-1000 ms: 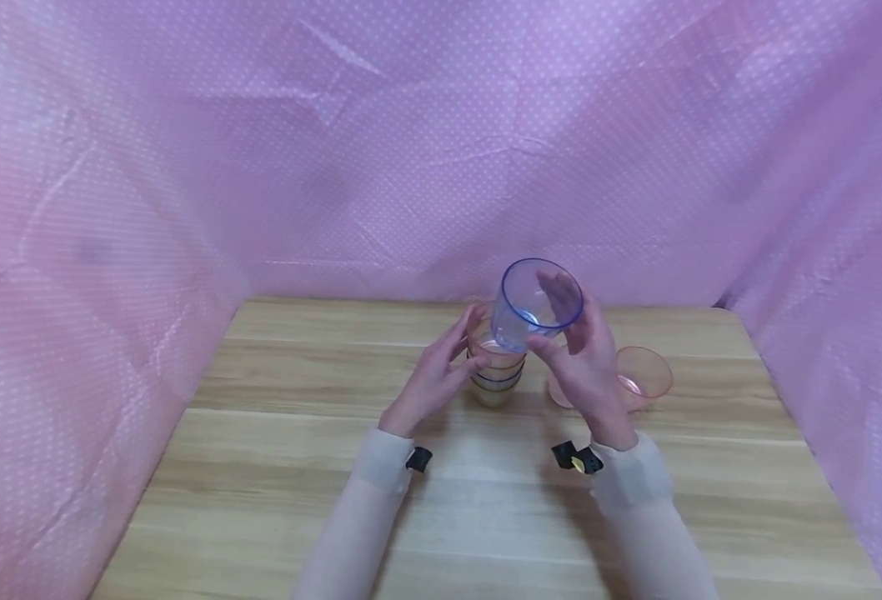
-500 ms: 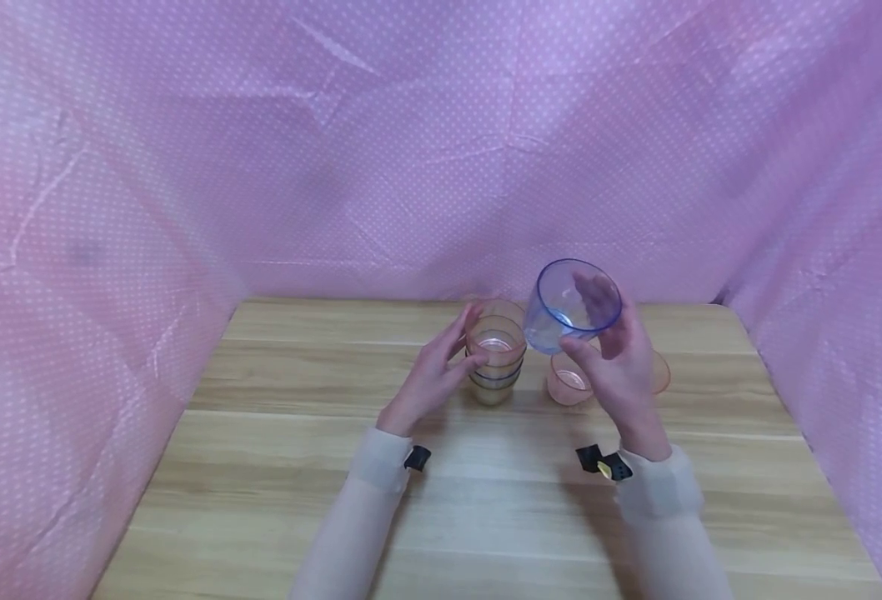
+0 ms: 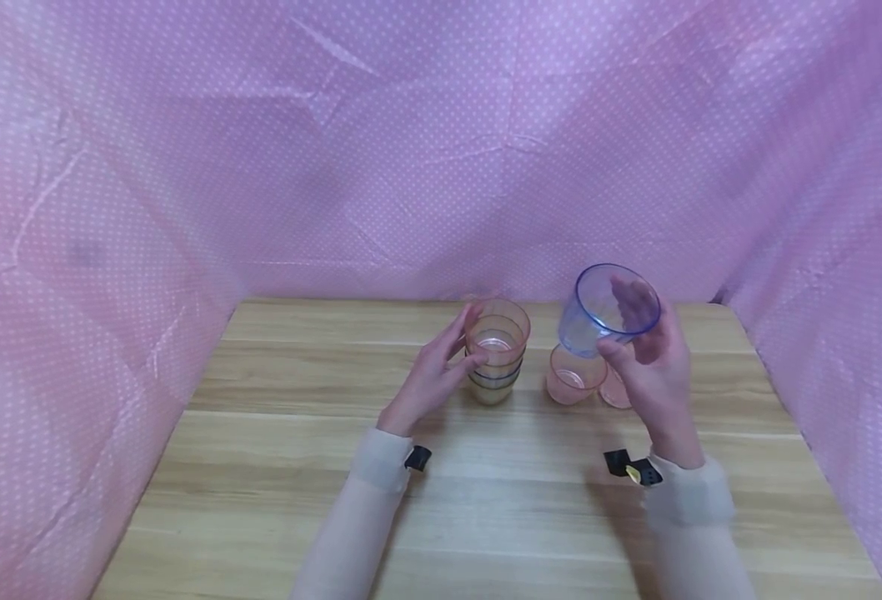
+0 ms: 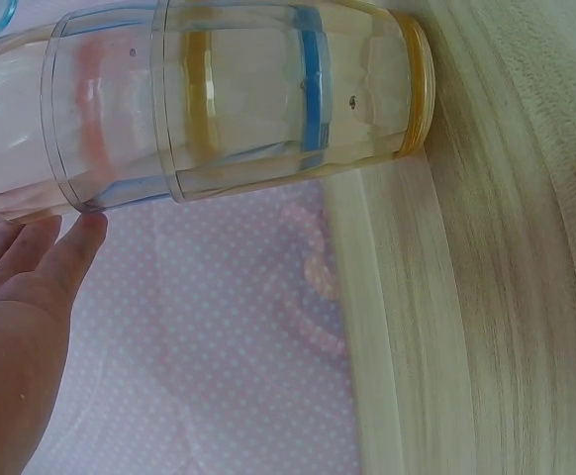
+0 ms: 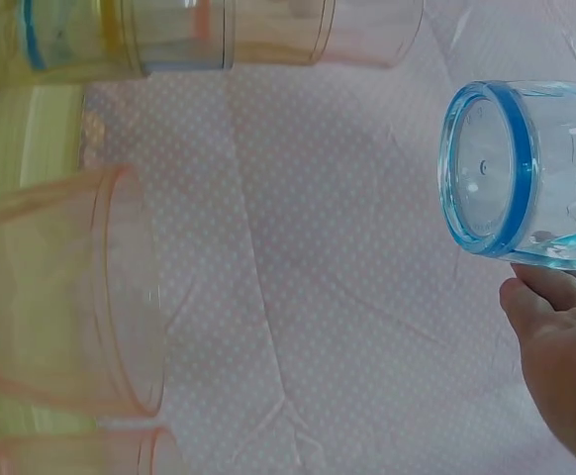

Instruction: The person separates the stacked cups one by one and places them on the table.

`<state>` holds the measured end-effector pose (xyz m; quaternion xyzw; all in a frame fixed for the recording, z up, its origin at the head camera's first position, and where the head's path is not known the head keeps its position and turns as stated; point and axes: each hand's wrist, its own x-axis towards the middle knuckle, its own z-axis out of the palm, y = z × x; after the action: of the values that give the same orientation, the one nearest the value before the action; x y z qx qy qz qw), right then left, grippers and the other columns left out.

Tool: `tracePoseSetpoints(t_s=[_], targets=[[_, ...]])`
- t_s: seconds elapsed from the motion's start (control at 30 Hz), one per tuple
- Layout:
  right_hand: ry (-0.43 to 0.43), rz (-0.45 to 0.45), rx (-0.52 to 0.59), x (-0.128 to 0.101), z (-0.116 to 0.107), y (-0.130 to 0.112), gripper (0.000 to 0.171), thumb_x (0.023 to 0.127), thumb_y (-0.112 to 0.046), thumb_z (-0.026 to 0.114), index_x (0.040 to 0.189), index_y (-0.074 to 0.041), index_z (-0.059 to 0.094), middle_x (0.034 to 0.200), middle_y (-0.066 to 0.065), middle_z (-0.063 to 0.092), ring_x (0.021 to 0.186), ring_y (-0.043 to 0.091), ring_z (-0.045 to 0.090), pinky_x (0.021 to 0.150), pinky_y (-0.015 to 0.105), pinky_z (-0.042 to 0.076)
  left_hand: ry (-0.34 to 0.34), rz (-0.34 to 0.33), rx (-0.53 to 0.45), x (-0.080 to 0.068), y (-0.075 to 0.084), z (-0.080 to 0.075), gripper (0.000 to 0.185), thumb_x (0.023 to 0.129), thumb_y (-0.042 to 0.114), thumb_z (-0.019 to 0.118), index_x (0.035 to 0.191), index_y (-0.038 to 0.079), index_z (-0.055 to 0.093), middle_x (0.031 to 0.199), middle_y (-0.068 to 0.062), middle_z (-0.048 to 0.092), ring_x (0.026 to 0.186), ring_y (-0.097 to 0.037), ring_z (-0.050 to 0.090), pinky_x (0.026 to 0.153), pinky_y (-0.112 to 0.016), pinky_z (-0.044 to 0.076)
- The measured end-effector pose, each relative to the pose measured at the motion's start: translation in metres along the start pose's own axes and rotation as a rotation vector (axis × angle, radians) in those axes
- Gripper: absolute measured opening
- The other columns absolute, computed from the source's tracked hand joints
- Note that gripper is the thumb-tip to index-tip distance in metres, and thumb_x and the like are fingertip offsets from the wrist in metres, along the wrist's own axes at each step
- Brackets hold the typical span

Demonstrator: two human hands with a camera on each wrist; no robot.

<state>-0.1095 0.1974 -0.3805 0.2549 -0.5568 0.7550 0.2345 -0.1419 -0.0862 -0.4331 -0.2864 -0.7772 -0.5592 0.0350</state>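
On the pale wooden table (image 3: 276, 433) stands a stack of clear nested plastic cups (image 3: 496, 354), my left hand (image 3: 429, 379) resting straight fingers against it; my right hand (image 3: 654, 375) grips a blue-rimmed clear plastic cup (image 3: 608, 310) aloft above two pink cups (image 3: 574, 377)

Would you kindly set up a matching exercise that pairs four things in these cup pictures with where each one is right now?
Things:
1. blue cup
2. stack of cups
3. pink cup
4. left hand

Places:
A. standing alone on the table, just below the lifted cup
B. held in the air by the right hand
C. fingers resting against the stack's side
D. nested together, upright on the table

Pairs: 1-B, 2-D, 3-A, 4-C
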Motion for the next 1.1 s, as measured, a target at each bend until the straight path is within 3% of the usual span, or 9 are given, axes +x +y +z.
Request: tracePoseSetpoints(t_s=[0.33,0.7,1.1], targets=[[0.060,0.000,0.005,-0.004,-0.017,-0.006,0.069,0.084,0.017,0.076,0.145,0.009,0.046,0.148,0.025,0.053,0.143,0.032,0.047,0.125,0.036,0.032,-0.002,0.033,-0.010,0.000,0.001,0.000,0.077,0.099,0.001,0.066,0.162,-0.002,0.023,0.164,-0.015,0.036,0.149,-0.032,0.038,0.119,-0.033,0.040],[0.135,0.023,0.009,-0.011,-0.035,-0.012,0.066,0.084,0.019,0.074,0.143,0.010,0.046,0.146,0.025,0.054,0.142,0.031,0.047,0.124,0.033,0.033,-0.012,-0.007,0.000,-0.001,0.003,-0.001,0.077,0.100,0.003,0.066,0.164,0.002,0.023,0.166,-0.013,0.034,0.150,-0.031,0.037,0.120,-0.033,0.038],[0.165,0.050,-0.014,-0.017,-0.064,-0.014,0.068,0.082,0.028,0.068,0.145,0.014,0.044,0.144,0.028,0.054,0.133,0.034,0.052,0.115,0.030,0.043,-0.008,-0.005,0.016,-0.001,0.005,0.000,0.077,0.100,0.004,0.067,0.163,0.000,0.023,0.165,-0.013,0.035,0.150,-0.030,0.037,0.119,-0.032,0.039]])
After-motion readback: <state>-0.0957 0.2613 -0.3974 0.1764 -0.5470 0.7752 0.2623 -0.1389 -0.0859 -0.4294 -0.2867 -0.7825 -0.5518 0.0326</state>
